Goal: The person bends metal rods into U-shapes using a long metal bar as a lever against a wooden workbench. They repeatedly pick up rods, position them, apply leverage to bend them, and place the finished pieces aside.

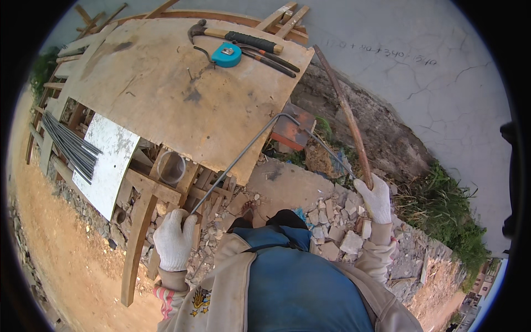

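A thin grey steel rod (235,164), bent sharply near its middle, spans the space in front of me. My left hand (175,239), in a white knitted glove, is closed around its near left end. The bend rests at a rusty reddish metal block (294,126) beside the table's corner. From there the rod's other leg slants down to my right hand (378,200), also gloved. That hand is closed around the lower part of a long brown pole (347,113), whose material I cannot tell. Whether the fingers also grip the rod's end is unclear.
A plywood tabletop (160,105) carries a claw hammer (235,37), a teal tape measure (226,55) and pliers-like handles (269,60). Cut rods (69,145) lie on a white board (113,160) at left. A clear round container (171,167), rubble (332,221) and a cracked wall (420,83) surround me.
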Tool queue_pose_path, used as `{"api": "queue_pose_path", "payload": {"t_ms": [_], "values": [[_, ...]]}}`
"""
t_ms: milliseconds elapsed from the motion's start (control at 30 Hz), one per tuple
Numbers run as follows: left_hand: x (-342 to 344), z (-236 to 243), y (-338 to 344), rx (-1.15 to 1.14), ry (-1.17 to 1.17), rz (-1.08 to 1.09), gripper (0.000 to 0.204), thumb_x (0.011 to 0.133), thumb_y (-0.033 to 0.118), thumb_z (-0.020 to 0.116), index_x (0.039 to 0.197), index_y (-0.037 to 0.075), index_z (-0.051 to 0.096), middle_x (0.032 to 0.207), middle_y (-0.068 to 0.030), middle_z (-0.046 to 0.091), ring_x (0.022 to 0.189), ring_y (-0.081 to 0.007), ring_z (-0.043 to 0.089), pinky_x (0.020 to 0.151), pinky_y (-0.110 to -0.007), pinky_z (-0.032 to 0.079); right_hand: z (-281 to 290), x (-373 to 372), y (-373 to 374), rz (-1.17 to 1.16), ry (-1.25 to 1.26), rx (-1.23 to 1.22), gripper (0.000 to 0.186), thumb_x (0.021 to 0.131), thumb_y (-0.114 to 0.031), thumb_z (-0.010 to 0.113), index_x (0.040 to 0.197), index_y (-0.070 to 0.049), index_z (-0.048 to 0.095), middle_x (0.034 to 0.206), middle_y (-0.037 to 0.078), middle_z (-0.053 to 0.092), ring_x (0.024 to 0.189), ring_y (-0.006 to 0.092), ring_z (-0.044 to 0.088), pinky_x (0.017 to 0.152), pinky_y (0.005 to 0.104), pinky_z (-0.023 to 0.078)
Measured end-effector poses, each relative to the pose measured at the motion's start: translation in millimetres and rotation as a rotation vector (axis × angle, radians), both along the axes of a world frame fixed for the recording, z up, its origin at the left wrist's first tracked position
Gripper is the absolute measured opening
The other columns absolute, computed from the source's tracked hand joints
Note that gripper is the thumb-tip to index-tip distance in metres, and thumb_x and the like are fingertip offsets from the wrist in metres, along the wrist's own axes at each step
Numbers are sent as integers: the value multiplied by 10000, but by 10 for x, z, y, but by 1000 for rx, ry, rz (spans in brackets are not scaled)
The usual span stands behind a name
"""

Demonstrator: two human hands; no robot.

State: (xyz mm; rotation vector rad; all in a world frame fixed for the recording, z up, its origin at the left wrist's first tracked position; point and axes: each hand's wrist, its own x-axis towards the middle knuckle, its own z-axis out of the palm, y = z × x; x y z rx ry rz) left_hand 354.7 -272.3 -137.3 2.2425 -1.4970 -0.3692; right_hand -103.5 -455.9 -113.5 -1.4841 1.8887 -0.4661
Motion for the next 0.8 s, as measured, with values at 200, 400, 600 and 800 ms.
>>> {"api": "queue_pose_path", "payload": {"t_ms": [200,400,600,800], "values": [[-575,93,-793,-449,30,-36,275,904,175,826,1125,41,732,1068,-153,713,985,-351,711,871,-420,572,-153,-74,-166,154,131,-169,340,956,-333,775,1008,-10,682,712,144,584,654,282,575,655,392,489],[-1144,-389,-2384,-338,-204,-101,242,936,337,754,1091,154,788,1091,-104,718,1032,-363,682,901,-484,532,-323,-224,-253,227,90,-157,362,948,-362,788,1015,-20,689,775,189,612,704,389,541,680,419,490],[-1117,-562,-2550,-459,-204,-140,182,910,316,761,979,159,822,1096,-91,724,1049,-343,680,937,-486,524,-284,-493,-311,395,-7,-298,355,935,-335,811,1038,-15,695,759,165,609,681,343,547,690,407,498],[-1094,-576,-2544,-494,-157,-151,186,907,314,762,979,151,816,1119,-61,731,1088,-343,673,981,-483,519,186,-1287,-481,487,125,-176,296,941,-276,801,1029,-22,677,776,184,615,694,383,617,669,408,511]]}}
